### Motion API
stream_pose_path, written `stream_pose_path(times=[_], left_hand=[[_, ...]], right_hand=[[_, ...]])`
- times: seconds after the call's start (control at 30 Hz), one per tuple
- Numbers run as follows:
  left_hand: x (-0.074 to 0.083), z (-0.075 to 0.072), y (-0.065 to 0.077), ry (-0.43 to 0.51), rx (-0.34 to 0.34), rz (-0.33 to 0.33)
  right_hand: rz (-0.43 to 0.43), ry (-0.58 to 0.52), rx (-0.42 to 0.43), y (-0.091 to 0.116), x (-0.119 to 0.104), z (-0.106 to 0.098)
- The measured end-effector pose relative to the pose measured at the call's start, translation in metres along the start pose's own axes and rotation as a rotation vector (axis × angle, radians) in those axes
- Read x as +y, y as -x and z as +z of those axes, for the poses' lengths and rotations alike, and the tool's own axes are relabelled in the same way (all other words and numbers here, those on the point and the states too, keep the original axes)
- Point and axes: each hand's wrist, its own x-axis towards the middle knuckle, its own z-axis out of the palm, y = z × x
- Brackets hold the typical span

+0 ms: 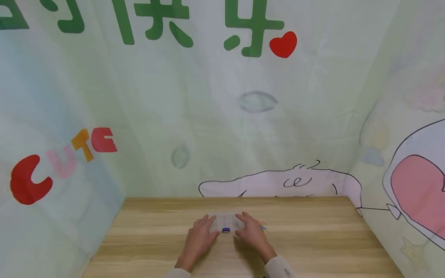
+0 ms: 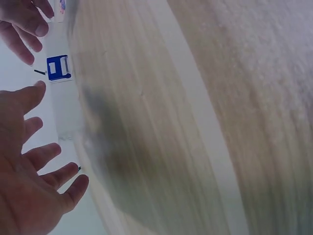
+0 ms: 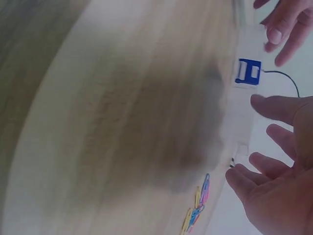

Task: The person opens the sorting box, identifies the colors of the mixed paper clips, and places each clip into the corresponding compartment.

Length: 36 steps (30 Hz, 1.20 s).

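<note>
A clear plastic box [image 1: 225, 221] with a blue latch [image 1: 226, 230] on its front sits on the wooden table, between my two hands. My left hand [image 1: 201, 236] is at the box's left end, thumb near the front and fingers spread toward the back. At the opposite end is my right hand [image 1: 253, 233], its fingers likewise spread and slightly bent. Both wrist views show the fingers apart and the thumbs close beside the blue latch. Several coloured paper clips [image 3: 197, 205] lie on the table just right of the box, partly behind my right hand in the head view.
The wooden table [image 1: 323, 231] runs back to a pale printed cloth [image 1: 215, 127] that hangs behind it and along both sides. Green characters, a red heart and cartoon drawings are printed on the cloth.
</note>
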Motion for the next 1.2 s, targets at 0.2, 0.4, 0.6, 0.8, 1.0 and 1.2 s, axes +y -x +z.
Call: stream_pose_path(times=[0.2, 0.4, 0.6, 0.8, 1.0, 1.2], left_hand=[[-0.004, 0.004, 0.0, -0.1, 0.024, 0.042], [-0.008, 0.006, 0.001, -0.219, 0.056, 0.073], [-0.009, 0.007, -0.002, -0.25, 0.092, 0.08], [-0.008, 0.008, -0.004, -0.263, 0.091, 0.054], [-0.008, 0.008, -0.004, -0.288, 0.104, 0.072], [-0.009, 0.009, -0.002, -0.3, 0.106, 0.084]], right_hand=[[-0.073, 0.155, 0.04, 0.002, 0.002, 0.007], [-0.17, 0.293, 0.126, 0.004, 0.006, 0.012], [-0.202, 0.302, 0.197, 0.004, 0.008, 0.013], [-0.216, 0.304, 0.206, 0.005, 0.01, 0.013], [-0.227, 0.3, 0.195, 0.005, 0.01, 0.012], [-0.172, 0.31, 0.155, 0.007, 0.007, 0.01]])
